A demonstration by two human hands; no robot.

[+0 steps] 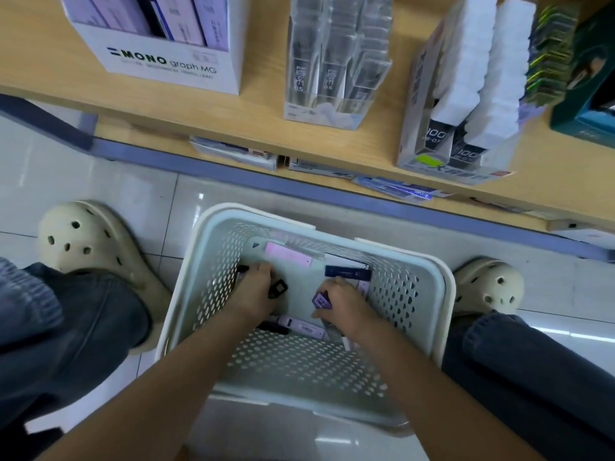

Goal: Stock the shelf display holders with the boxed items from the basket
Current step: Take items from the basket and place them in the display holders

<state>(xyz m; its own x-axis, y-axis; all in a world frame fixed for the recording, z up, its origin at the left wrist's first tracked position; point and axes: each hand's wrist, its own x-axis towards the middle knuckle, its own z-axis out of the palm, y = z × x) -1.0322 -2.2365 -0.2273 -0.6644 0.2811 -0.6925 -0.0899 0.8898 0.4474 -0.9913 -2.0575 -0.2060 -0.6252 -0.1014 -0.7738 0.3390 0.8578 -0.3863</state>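
Note:
A pale perforated basket (429, 284) stands on the floor between my feet. Both hands are down inside it. My left hand (256, 287) is closed around small black boxes (278, 289). My right hand (342, 304) grips a few purple boxes (322, 300). Loose in the basket lie a pink box (288, 254), a navy box (347, 272) and a lilac box (301, 326). On the wooden shelf (259, 118) above stand a white MONO display holder (173, 64), a clear holder (332, 61) and a grey holder (449, 104) with white and black boxes.
My two feet in cream clogs (86, 241) flank the basket on the glossy tile floor. A lower shelf (392, 188) with flat packets juts out beneath the wooden one. A dark green box (585, 78) sits at the shelf's far right.

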